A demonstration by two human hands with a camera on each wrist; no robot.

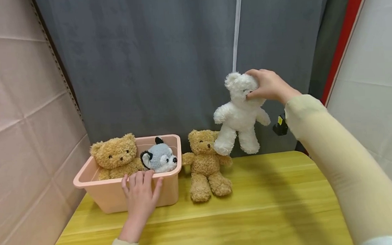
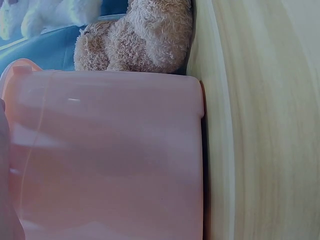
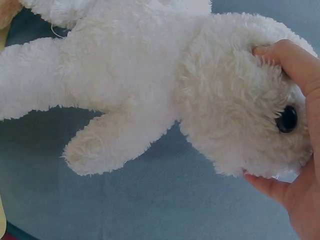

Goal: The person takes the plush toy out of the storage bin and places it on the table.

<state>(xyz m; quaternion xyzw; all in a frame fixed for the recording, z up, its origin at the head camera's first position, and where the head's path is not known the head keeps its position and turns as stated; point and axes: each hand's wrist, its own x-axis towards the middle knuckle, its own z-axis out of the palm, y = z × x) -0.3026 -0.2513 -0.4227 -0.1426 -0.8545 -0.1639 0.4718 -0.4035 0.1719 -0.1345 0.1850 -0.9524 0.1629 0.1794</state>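
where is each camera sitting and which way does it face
Head: worn on the head, facing forward and down; shows the pink bin, white bear, left hand and right hand.
Left wrist: worn there, facing the bin's side; a sliver of that hand at the left edge.
Right wrist: worn there, facing the white bear; that hand shows gripping its head.
Head and left wrist share the bin.

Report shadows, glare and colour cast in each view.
Head view: soft shadow across the right side of the table; left wrist view: small pale streak, probably glare, on the pink bin, bluish cast on the curtain; right wrist view: white bear pale, torso nearly washed out.
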